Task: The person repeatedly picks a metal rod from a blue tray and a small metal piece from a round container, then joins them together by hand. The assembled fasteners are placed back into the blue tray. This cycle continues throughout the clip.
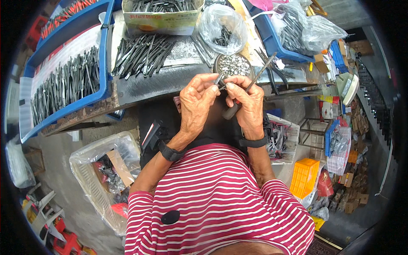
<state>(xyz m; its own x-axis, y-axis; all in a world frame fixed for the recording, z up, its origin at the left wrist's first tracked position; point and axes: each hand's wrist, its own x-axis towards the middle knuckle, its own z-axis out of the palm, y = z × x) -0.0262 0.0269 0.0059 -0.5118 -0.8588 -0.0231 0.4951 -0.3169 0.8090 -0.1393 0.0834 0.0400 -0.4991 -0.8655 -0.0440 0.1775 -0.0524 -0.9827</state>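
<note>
Just in front of the bench edge, my left hand [197, 100] pinches a small metal piece [218, 79] between thumb and fingers. My right hand [247, 104] is closed around a slim metal tool [265, 66] with a dark handle, possibly a file. Its shaft points up and to the right, and the handle hangs below the palm. The right thumb and forefinger meet close to the small piece; whether they touch it I cannot tell. Right behind both hands is a round dish [216, 63] full of small silvery parts. Dark-handled pliers [272, 71] lie right of it.
Many dark metal strips [144, 55] are piled on the bench, below an open cardboard box [161, 23]. More strips fill a blue tray [103, 63] at left. A clear plastic bag [223, 25] stands behind the dish. Crates flank my lap, one white [91, 182], another yellow [304, 176].
</note>
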